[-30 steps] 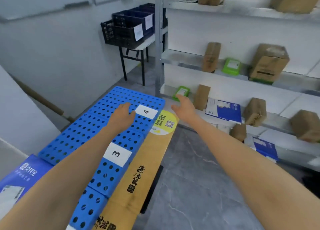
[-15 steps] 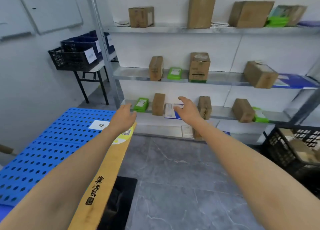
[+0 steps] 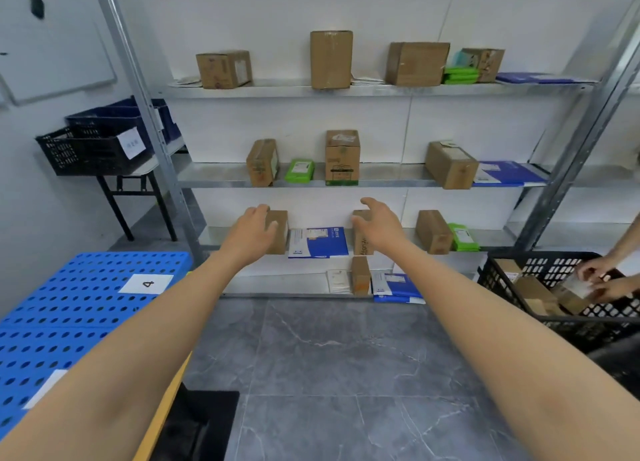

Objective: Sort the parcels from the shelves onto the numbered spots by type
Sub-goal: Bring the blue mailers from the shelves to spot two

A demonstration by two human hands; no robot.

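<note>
A metal shelf rack (image 3: 381, 180) ahead holds brown cardboard boxes, green packets and blue-and-white flat mailers on several levels. My left hand (image 3: 252, 232) reaches out in front of a small brown box (image 3: 278, 232) on the third shelf, fingers relaxed, holding nothing. My right hand (image 3: 379, 225) hangs spread in front of another brown box (image 3: 362, 242); whether it touches is unclear. Between them lies a blue-and-white mailer (image 3: 318, 242). The blue perforated board (image 3: 69, 315) with the label 4 (image 3: 147, 284) lies at my left.
At the right, another person's hands (image 3: 602, 280) work in a black crate (image 3: 554, 287) of small boxes. Dark crates (image 3: 100, 141) sit on a small table at the left. A wooden board edge (image 3: 162, 412) borders the blue board. Grey tiled floor lies ahead.
My view has swung right and up, from the blue board to the shelf rack. Both hands have come closer to the third shelf. The other person's hands have come into view.
</note>
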